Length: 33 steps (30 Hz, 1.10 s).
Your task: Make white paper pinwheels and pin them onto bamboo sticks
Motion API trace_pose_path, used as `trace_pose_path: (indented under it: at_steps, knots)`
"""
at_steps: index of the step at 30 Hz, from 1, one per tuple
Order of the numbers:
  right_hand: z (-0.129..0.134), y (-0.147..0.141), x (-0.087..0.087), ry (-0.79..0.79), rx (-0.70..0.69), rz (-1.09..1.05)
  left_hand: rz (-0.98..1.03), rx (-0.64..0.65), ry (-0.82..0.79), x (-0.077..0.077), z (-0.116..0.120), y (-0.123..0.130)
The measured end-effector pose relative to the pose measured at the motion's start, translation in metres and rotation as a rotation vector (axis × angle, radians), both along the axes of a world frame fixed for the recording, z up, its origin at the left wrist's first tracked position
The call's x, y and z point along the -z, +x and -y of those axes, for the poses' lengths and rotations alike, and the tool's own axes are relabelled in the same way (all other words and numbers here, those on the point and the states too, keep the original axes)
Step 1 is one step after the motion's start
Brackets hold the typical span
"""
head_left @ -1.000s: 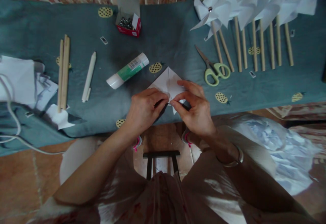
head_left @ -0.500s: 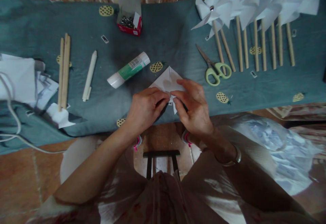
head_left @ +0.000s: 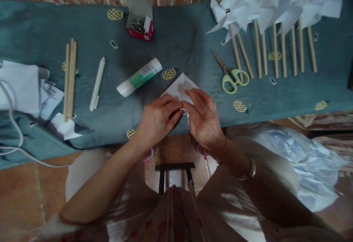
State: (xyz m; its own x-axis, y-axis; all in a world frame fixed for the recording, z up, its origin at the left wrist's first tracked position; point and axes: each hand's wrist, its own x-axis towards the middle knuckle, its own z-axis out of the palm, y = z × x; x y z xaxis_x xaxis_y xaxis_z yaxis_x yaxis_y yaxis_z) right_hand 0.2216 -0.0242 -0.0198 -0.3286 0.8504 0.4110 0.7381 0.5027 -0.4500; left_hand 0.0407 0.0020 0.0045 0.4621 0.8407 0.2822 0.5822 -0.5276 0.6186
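A piece of white paper (head_left: 180, 84) lies near the table's front edge, one corner pointing away from me. My left hand (head_left: 158, 119) pinches its near part between thumb and fingers. Over the paper's right side, my right hand (head_left: 202, 115) touches it with a fingertip close to my left fingers; its fingers are apart. The near part of the paper is mostly hidden under both hands. A glue stick (head_left: 140, 77) with a green label lies beyond my left hand. Green-handled scissors (head_left: 230, 76) rest to the right, blades pointing away.
White paper pinwheels (head_left: 239, 10) on wooden sticks lie at the back right. An open red box (head_left: 140, 31) of metal pieces stands at the back. Leftward are a white pen (head_left: 97, 82), wooden sticks (head_left: 70, 80), stacked paper (head_left: 20, 87) and a white cable (head_left: 16, 128).
The fingers of my right hand have come off the paper's right side and spread, with the hand shifted slightly left. My left hand keeps its pinch in almost the same place.
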Motion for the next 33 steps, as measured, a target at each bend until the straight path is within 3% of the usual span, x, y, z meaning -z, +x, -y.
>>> trace_pose_path:
  at_steps: [6,14,19,24,33]
  knots:
    - [0.001,-0.003,0.004,0.029,-0.015,0.006,-0.002,0.018,0.085,0.003,0.003,-0.001]
    - [0.0,-0.004,0.008,-0.006,0.01,-0.004,0.0,0.02,0.07,0.005,0.002,-0.001]
    - [-0.002,0.011,-0.001,0.018,0.007,-0.041,-0.06,0.016,0.1,0.006,0.003,-0.001]
    - [-0.012,0.028,-0.008,-0.016,0.116,-0.038,-0.091,0.018,0.143,0.007,0.002,-0.001]
    - [-0.007,0.025,-0.02,-0.118,0.142,-0.179,-0.098,-0.052,0.156,0.004,-0.009,-0.019]
